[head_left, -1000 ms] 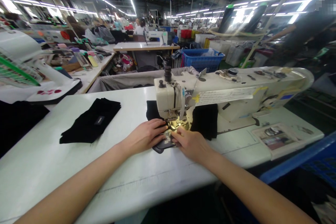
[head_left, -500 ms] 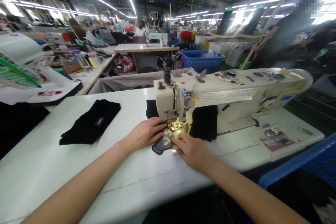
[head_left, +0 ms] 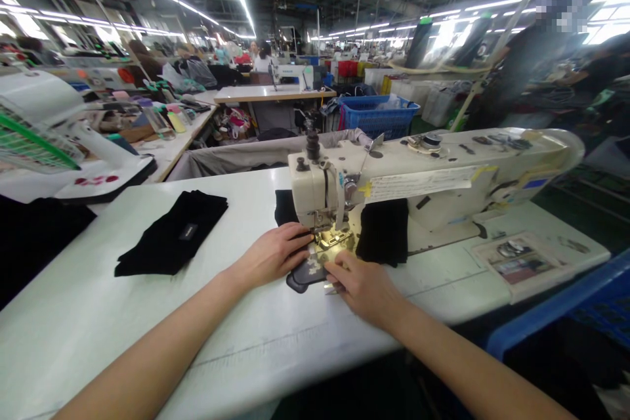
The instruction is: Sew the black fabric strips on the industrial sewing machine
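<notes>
The sewing machine (head_left: 315, 187) stands over a lit metal needle plate (head_left: 337, 237). My left hand (head_left: 275, 251) lies beside the presser foot with its fingers stretched out, fingertips close to the needle area. Just right of the dark plate (head_left: 306, 273) at the front of the bed, my right hand (head_left: 364, 285) is closed, thumb and forefinger pinched together. What it pinches, if anything, is hidden. A black cloth piece (head_left: 284, 209) shows behind the machine head. Under the arm rests a stack of black cloth (head_left: 384, 231), right of the needle.
On the left of the white table (head_left: 246, 341) lies a folded black pile with a small label (head_left: 187, 231). A white fan (head_left: 44, 111) stands beyond it. Blue baskets are behind the machine (head_left: 378, 115) and at the right edge (head_left: 556, 305). Other people are at work farther off.
The view has shifted slightly. Both hands keep nearly the same places at the machine, and the cloth piles have not moved.
</notes>
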`<move>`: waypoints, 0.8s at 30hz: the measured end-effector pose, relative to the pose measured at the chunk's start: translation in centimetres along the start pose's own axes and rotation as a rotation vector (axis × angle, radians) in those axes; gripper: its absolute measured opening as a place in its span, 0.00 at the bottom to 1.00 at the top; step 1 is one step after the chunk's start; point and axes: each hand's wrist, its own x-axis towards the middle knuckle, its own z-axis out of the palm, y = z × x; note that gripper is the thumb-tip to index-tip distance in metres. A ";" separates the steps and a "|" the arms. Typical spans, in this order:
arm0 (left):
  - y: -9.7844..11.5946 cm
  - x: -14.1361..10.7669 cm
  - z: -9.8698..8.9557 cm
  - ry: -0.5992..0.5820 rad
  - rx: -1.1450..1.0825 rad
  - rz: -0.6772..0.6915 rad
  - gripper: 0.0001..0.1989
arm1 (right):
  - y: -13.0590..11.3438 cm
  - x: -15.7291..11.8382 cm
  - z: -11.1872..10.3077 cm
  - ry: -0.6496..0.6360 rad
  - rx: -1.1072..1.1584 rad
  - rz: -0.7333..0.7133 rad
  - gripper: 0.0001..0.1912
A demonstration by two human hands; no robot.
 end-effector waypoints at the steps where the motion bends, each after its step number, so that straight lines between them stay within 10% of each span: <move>1: 0.1 0.0 0.0 0.001 -0.001 0.000 0.16 | 0.0 0.0 0.1 0.007 -0.001 -0.002 0.10; 12: 0.2 -0.7 0.7 -0.007 -0.004 -0.192 0.21 | -1.0 -1.2 -0.1 0.005 -0.053 -0.052 0.09; 20: 5.5 -5.2 -1.5 -0.057 0.037 -0.199 0.21 | -0.3 -6.1 -1.3 0.119 0.037 -0.137 0.13; 24: 4.5 -4.9 -2.9 0.093 0.158 -0.520 0.20 | 1.3 -6.6 -1.3 0.205 0.026 -0.086 0.13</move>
